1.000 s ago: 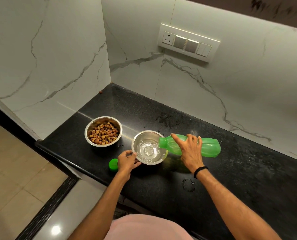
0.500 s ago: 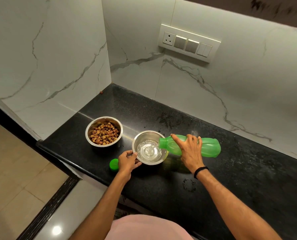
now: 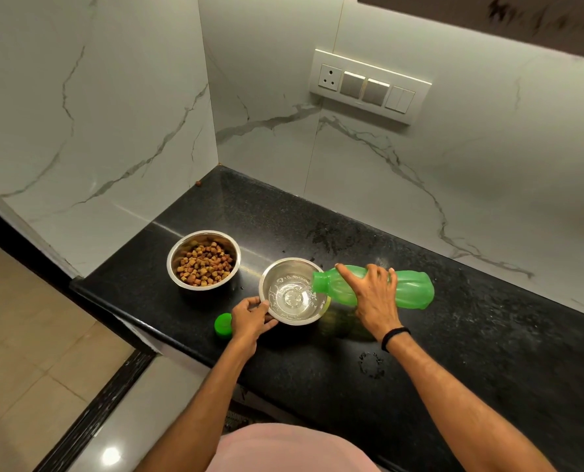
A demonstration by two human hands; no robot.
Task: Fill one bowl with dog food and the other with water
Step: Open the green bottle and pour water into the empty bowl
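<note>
At the front of the counter (image 3: 454, 335), your right hand (image 3: 374, 301) is wrapped around the middle of the green bottle (image 3: 409, 289), which lies tipped almost flat with its open mouth over the rim of the water bowl (image 3: 314, 316). A thin stream of water (image 3: 292, 296) runs from the mouth into the bowl, and the surface is rippled. Your left hand (image 3: 249, 318) pinches the near-left rim of that same bowl, thumb on top, steadying it. Just to the left of this hand, touching the counter near the edge, lies the green cap (image 3: 223, 324). Further left and slightly back stands the food bowl (image 3: 174, 264), apart from the water bowl; it holds a heap of brown dog food (image 3: 203, 264) that covers its bottom. A few dark crumbs lie between the two bowls.

Progress, as judged from this view: the food half of the task appears done. The water half is under way; the pool looks shallow, well below the rim. What remains is to finish pouring, right the bottle and, probably, refit the cap.
</note>
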